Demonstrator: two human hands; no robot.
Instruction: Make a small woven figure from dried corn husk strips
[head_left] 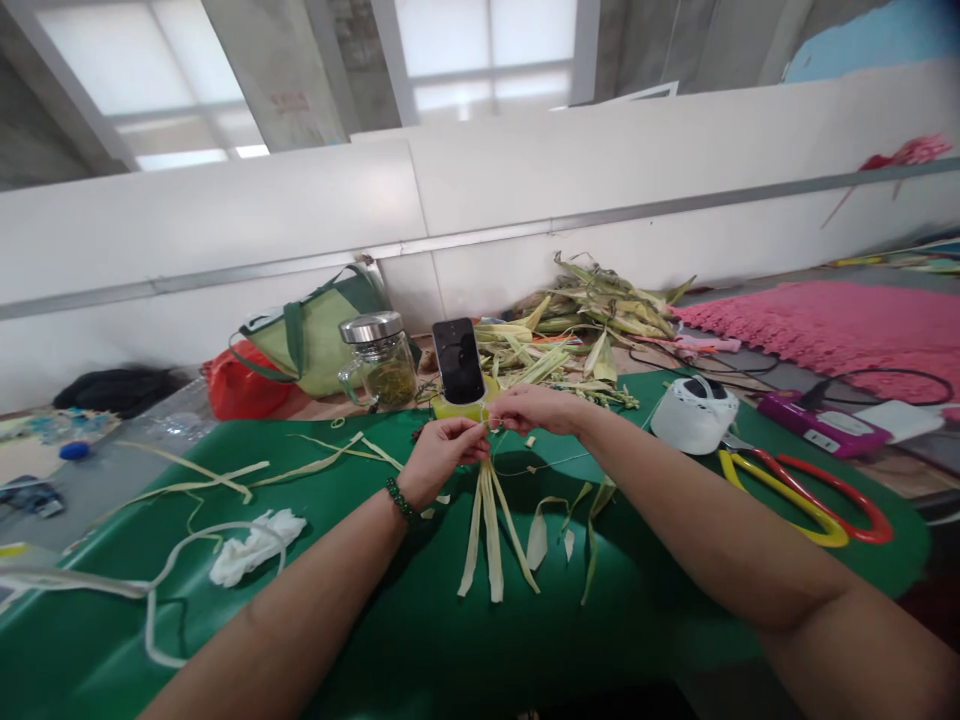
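My left hand (450, 447), with a green bead bracelet (401, 500) at its wrist, pinches the top of a small bundle of pale corn husk strips (491, 530). The strips fan downward over the green mat (405, 640). Just above and to the right, my right hand (536, 408) is closed in a pinch on a fine pale thread (555, 464) by the bundle's top. That thread appears to trail across the mat towards a white spool (694, 418). Loose husk scraps (537, 540) lie right of the bundle.
Behind my hands stand a phone (459, 360) and a lidded glass jar (379, 365). A husk pile (600, 305) lies at the back. Red-and-yellow-handled scissors (814, 500) and a purple power strip (825, 422) are at right. Crumpled tissue (257, 548) and a white cable (150, 610) lie left.
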